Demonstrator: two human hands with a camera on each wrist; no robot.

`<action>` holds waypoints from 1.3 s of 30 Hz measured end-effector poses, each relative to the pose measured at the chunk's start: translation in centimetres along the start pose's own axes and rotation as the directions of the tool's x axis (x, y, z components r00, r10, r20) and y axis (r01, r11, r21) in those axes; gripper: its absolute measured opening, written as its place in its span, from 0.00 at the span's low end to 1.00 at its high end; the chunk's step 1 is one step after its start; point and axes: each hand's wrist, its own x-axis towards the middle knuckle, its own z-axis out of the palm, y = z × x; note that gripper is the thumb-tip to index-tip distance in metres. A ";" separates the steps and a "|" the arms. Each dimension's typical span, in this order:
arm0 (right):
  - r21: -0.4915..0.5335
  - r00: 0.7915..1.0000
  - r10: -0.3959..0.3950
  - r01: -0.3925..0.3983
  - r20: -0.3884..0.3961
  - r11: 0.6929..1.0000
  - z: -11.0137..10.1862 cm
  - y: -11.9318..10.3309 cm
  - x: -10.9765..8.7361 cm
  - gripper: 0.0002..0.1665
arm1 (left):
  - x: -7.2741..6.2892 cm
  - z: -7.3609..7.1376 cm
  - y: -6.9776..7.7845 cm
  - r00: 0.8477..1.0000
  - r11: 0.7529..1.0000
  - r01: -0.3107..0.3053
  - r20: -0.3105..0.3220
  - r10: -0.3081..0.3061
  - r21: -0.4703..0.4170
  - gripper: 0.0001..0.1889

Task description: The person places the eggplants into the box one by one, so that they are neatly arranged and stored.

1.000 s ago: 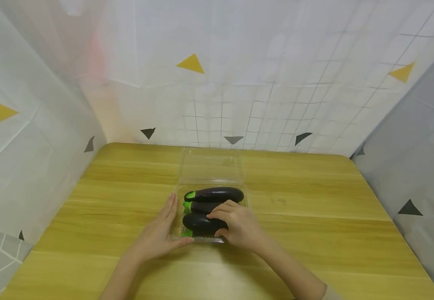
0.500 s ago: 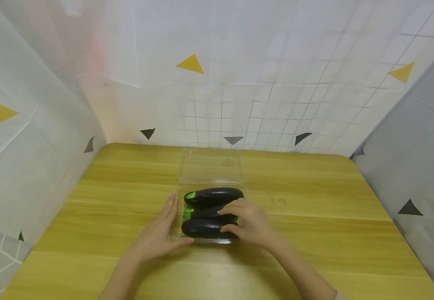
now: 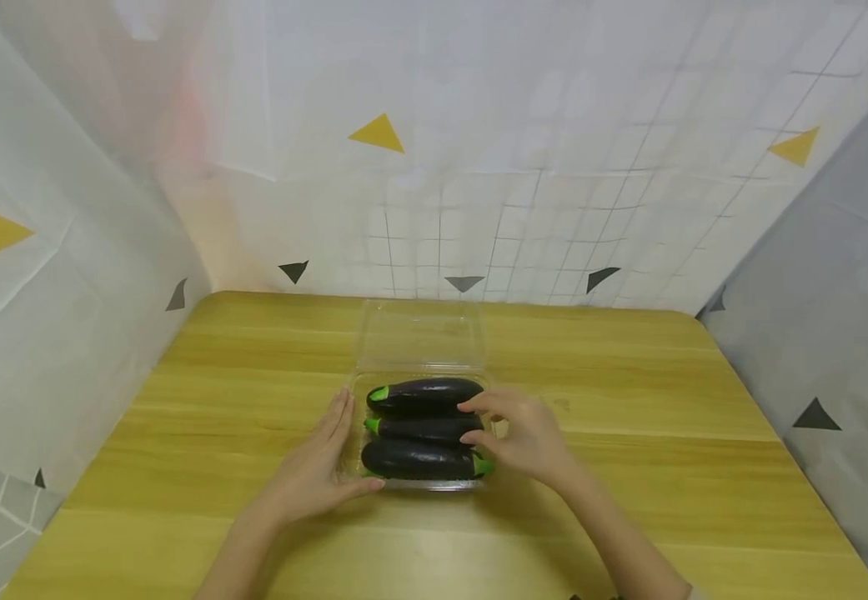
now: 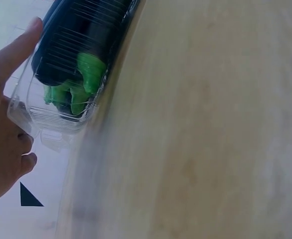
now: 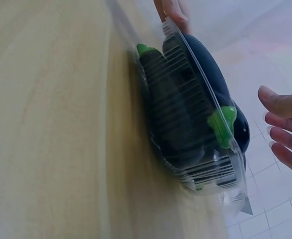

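Note:
A clear plastic clamshell box point(image 3: 428, 485) filled with dark purple eggplants lies on the table. On top are a back eggplant point(image 3: 426, 396), a middle eggplant point(image 3: 429, 429) and a front eggplant point(image 3: 414, 460), whose green cap points right. More eggplants show through the wall in the wrist views, under these. My left hand point(image 3: 309, 475) braces the box's near left corner, fingers straight along the left side, thumb at the front wall. My right hand point(image 3: 529, 437) hovers over the right end, its fingers apart and holding nothing; the right wrist view shows a gap between it and the eggplants.
The box's transparent lid point(image 3: 422, 335) is folded back toward the rear of the wooden table point(image 3: 651, 450). White patterned sheets point(image 3: 434, 200) enclose the table at the back and both sides.
The front eggplant was under my right fingers and has been let go, its green cap now showing at the right. My right hand has moved right; my left hand stays put.

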 end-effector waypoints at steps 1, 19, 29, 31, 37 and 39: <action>0.002 1.000 0.008 -0.008 -0.001 1.000 -0.1 0.1 0.0 0.22 | 0.0 0.0 0.0 1.000 1.000 -0.001 0.001 0.001 0.003 0.63; 0.023 0.996 0.087 -0.087 0.026 0.996 -2.1 1.5 2.0 0.24 | 0.5 -2.8 -0.1 0.999 0.996 0.045 0.009 -0.045 -0.078 0.52; -0.006 0.995 0.097 -0.097 0.017 0.995 -2.4 2.6 2.8 0.24 | 2.4 -4.5 -0.4 0.997 0.998 0.002 -0.076 -0.007 -0.066 0.48; -0.002 0.995 0.098 -0.098 0.012 0.995 -2.4 2.7 2.9 0.24 | 2.8 -4.6 -0.5 0.996 0.998 0.004 -0.090 -0.009 -0.062 0.48; 0.019 0.994 0.111 -0.111 0.000 0.994 -2.6 3.3 3.2 0.23 | 3.6 -4.8 -0.8 0.995 0.998 0.011 -0.097 -0.017 -0.059 0.48; 0.023 0.993 0.117 -0.117 -0.005 0.993 -2.8 3.5 3.3 0.23 | 3.9 -4.8 -0.9 0.995 0.997 0.010 -0.098 -0.017 -0.073 0.48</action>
